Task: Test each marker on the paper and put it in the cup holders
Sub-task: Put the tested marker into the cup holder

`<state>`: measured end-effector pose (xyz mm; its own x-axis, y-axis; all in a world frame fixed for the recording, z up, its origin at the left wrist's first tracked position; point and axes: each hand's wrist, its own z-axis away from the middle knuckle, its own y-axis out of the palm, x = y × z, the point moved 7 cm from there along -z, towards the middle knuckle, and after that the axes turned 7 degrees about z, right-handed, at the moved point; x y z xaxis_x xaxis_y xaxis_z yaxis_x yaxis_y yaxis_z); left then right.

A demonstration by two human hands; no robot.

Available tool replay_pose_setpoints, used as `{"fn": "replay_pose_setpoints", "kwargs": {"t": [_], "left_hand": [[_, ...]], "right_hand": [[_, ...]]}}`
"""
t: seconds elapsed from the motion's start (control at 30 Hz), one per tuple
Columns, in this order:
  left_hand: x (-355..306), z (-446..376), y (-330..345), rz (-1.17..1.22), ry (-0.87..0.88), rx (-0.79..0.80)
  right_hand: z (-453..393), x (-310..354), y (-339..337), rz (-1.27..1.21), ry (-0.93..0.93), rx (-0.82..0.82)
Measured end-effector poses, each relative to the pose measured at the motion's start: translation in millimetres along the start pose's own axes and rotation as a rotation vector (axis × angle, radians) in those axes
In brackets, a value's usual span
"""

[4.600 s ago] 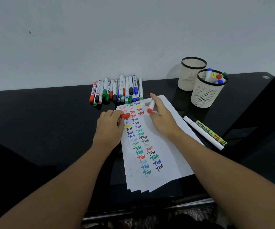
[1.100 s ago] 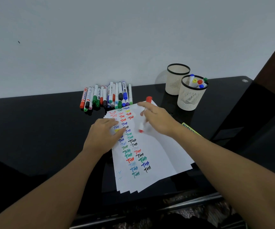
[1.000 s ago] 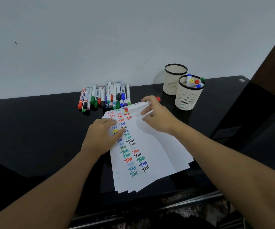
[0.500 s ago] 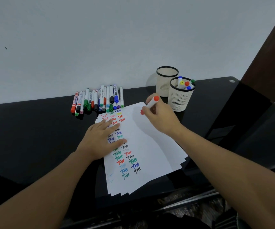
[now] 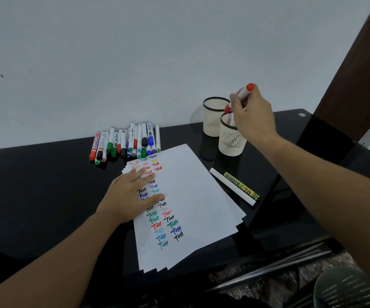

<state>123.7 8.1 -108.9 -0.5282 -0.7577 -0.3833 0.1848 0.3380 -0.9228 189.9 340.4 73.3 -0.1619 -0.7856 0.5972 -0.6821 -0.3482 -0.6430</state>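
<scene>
Right hand (image 5: 254, 117): gripping the red marker (image 5: 244, 93), holding it tilted over the near cup holder (image 5: 231, 141) toward the surface's (image 5: 35, 185) far right corner.
Left hand (image 5: 130, 196): lying flat, fingers straight, pressing on the paper (image 5: 193, 196) at mid-surface.
Far cup holder (image 5: 213, 117): standing just behind the near one.
Untested markers (image 5: 128, 141): lying bunched along the far edge.
Loose markers (image 5: 235, 186): lying right of the paper.

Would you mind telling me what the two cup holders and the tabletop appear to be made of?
The near cup holder and the far cup holder look like cream mesh with black rims, metal or plastic; the perforated, see-through walls suggest it, though the picture cannot settle which. The tabletop seems glossy black glass or lacquer, since it mirrors the cups faintly.
</scene>
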Motion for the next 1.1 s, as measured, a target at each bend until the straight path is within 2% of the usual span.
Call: {"fn": "replay_pose_setpoints", "kwargs": {"t": [0.1,0.27,0.37,0.5,0.73,0.93,1.0,1.1], "left_hand": [[1,0,0,0.01,0.0,-0.003],[0,0,-1,0.036,0.003,-0.018],[0,1,-3,0.044,0.005,-0.031],[-2,1,-3,0.018,0.014,-0.034],[-3,1,-4,0.024,0.004,-0.031],[-4,3,-7,0.072,-0.028,-0.041],[-4,4,-9,0.086,-0.045,-0.069],[-2,9,-18,0.089,-0.045,-0.208]], "right_hand": [[-9,-11,-1,0.114,0.015,0.011],[-15,-21,13,0.257,0.037,0.132],[-15,-27,23,0.256,0.047,0.203],[-13,-27,24,0.157,0.055,0.19],[-5,-20,22,0.123,-0.001,0.106],[24,15,12,0.152,-0.221,-0.099],[41,33,23,0.116,-0.309,-0.063],[63,53,64,0.189,-0.463,0.126]]}}
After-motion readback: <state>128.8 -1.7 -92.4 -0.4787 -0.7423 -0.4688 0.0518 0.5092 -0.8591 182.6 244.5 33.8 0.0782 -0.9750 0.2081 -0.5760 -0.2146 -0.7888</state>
